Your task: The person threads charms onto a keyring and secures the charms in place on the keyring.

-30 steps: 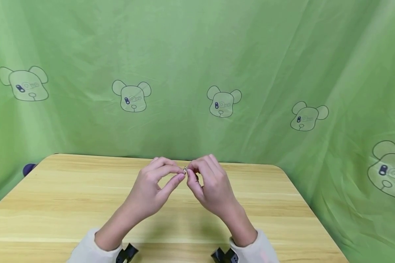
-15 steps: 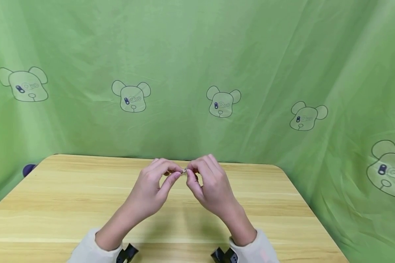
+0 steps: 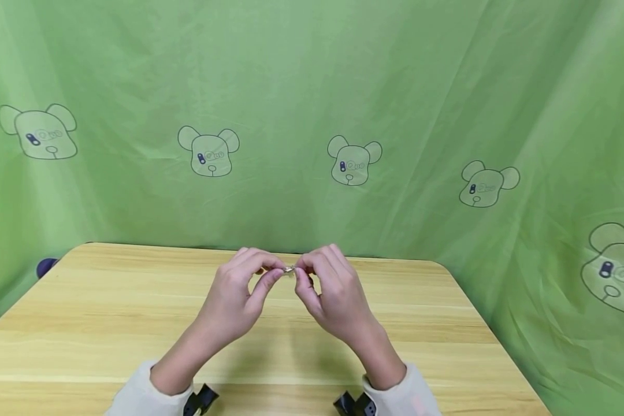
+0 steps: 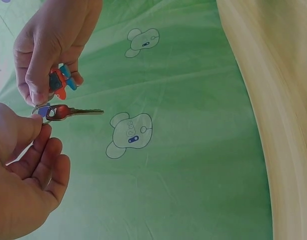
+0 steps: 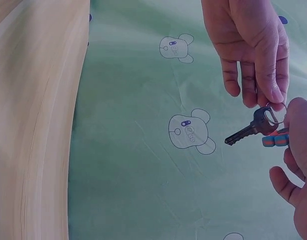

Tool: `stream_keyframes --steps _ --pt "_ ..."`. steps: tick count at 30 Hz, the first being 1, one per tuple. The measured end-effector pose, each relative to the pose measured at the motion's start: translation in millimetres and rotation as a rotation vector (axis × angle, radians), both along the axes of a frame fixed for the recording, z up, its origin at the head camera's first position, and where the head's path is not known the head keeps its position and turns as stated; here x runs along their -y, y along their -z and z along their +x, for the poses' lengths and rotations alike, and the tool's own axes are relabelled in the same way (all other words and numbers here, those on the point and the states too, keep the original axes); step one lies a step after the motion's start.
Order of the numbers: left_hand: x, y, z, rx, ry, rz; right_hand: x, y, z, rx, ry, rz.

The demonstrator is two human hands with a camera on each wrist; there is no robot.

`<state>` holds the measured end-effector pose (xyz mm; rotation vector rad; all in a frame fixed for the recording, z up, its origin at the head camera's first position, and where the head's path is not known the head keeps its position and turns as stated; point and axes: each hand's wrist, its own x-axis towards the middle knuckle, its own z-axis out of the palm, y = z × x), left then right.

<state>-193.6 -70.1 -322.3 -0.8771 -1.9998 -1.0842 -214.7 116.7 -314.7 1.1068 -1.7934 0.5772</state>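
Above the table, my left hand (image 3: 234,294) and right hand (image 3: 335,292) meet fingertip to fingertip at a small metal key ring (image 3: 289,269). Thumb and index finger of the left hand pinch one side of the ring, and those of the right hand pinch the other. In the left wrist view a key (image 4: 86,111) with a reddish-brown head hangs on the ring. An orange and blue charm (image 4: 58,82) dangles by the right hand's fingers. From the right wrist, the key (image 5: 253,127) hangs between the hands, and the charm (image 5: 275,140) is partly hidden by the right hand.
A light wood table (image 3: 135,323) lies below the hands. Green cloth (image 3: 281,86) printed with bear heads hangs behind it and along its sides. A dark purple round thing (image 3: 45,267) shows past the table's left rear corner.
My left hand's fingertips have shifted slightly left, away from the right hand, and its index finger and thumb are more bent. The right hand has stayed nearly still.
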Motion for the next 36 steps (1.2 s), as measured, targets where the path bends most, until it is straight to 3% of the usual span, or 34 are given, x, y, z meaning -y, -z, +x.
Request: stream_keyframes --steps 18,30,36 --pt "1.5 -2.0 -1.0 0.016 0.045 0.098 0.4 0.8 -1.6 0.050 0.006 0.022" --pt "2.0 -1.2 -1.3 0.059 0.023 0.114 -0.1 -0.1 0.6 0.053 0.010 0.026" --pt "3.7 0.6 -2.7 0.135 -0.028 0.092 -3.5 -0.8 0.3 0.139 0.036 0.097"
